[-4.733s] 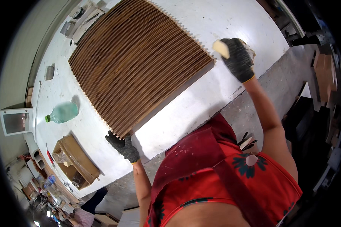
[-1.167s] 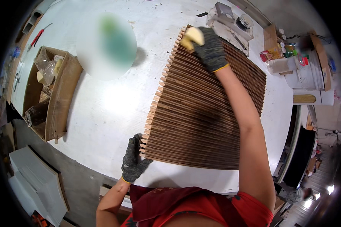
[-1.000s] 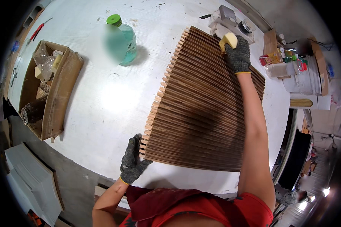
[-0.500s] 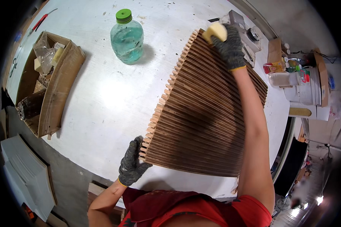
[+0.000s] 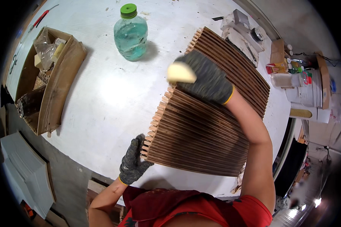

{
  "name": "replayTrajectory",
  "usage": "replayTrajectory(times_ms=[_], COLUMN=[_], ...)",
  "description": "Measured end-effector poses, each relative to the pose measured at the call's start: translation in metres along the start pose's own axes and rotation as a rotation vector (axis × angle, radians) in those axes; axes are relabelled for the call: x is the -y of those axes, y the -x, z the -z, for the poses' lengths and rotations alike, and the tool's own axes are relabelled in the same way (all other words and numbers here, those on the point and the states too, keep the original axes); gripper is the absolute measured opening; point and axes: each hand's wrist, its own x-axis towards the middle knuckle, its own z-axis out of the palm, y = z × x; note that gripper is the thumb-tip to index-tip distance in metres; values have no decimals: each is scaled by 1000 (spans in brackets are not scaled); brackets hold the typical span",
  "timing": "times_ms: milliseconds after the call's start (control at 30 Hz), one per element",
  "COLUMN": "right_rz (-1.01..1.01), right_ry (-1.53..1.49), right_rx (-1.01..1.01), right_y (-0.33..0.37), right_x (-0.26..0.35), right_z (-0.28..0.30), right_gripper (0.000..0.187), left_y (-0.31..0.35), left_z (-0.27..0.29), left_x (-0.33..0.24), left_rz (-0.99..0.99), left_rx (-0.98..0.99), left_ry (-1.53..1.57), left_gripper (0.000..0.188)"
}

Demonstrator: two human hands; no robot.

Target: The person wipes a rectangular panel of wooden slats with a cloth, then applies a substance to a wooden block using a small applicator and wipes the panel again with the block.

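Observation:
A broad row of dark brown grooved wood strips [image 5: 204,128] lies on the white table, their pale ends uneven along the left side. My right hand [image 5: 206,77], in a grey knit glove, grips a pale yellow sponge-like block [image 5: 181,72] over that left side, a little beyond the middle. Motion blurs the block and glove, so I cannot tell whether the block touches the wood. At the near left corner, my gloved left hand [image 5: 133,162] holds the strips, fingers along their ends and thumb by the front edge.
A clear bottle [image 5: 131,38] with blue-green liquid and a green cap stands beyond the strips. To the left sits a cardboard box [image 5: 62,81] of scraps. Red-handled tool [image 5: 41,18] lies far left. Boxy grey equipment [image 5: 242,28] stands far right, near bottles and a white bucket [image 5: 305,94].
My right hand has swept the yellow block from the far end of the strips toward me and left, to their pale ends. The left hand stays at the corner.

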Motion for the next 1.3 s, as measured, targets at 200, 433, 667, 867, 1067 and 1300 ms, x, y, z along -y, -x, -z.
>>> replayTrajectory(times_ms=[200,433,667,867,1067,1300], right_rz=[-266,-479,-607,-794,-920,-1089], right_ry=[162,270,354,363,397,515], right_rx=[-239,-487,-511,-553,-570,-582], right_y=[-18,-37,-31,17,84,179], right_x=[-90,-131,-137,-148,-158,-175], right_z=[21,12,5,21,49,87], right_gripper=[42,47,45,45,45,41], left_y=[-6,1,0,-3,2,4], left_z=[-5,-2,-3,-5,-8,-8], left_x=[-6,2,-6,-6,-2,-4], left_rz=[-8,-20,21,26,50,68], left_rx=[-57,-27,-34,-33,-65,-92], left_ry=[33,-26,11,24,61,-70], left_gripper=[97,100,100,99,105,100])
